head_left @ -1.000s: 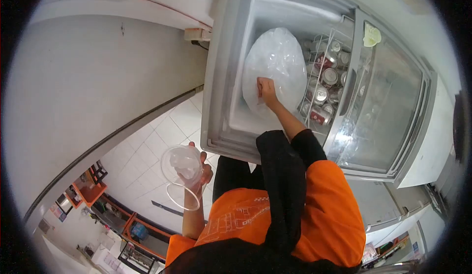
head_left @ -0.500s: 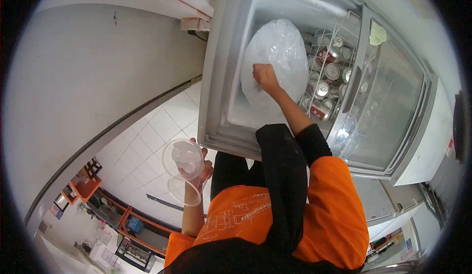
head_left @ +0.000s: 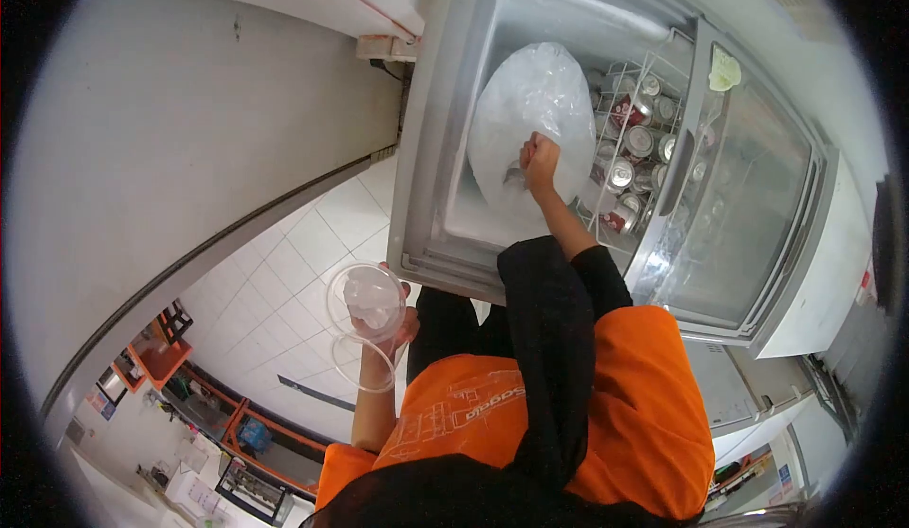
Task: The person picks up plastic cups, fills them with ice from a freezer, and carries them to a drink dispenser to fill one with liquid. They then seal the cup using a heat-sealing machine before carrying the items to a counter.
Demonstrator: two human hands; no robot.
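Note:
My left hand (head_left: 402,324) is wrapped round a clear plastic cup (head_left: 372,291) with ice pieces (head_left: 371,303) in it. A second round clear rim (head_left: 363,376) shows just below that cup, also at this hand. My right hand (head_left: 541,161) is a closed fist over a large white plastic bag of ice (head_left: 530,83) inside the freezer. At its fingers, low over the bag, shows a small greyish, scoop-like thing (head_left: 514,177), partly hidden by the hand.
The chest freezer (head_left: 417,149) stands with its near part uncovered and a sliding glass lid (head_left: 757,206) on the right. A wire basket (head_left: 606,111) holds several drink cans (head_left: 640,141) beside the bag. White floor tiles (head_left: 322,215) and orange-edged shelves (head_left: 256,433) lie at the left.
My right hand has moved right and slightly toward me over the ice bag, and the greyish thing now shows beside it. My left hand still holds the cup, nearly unmoved.

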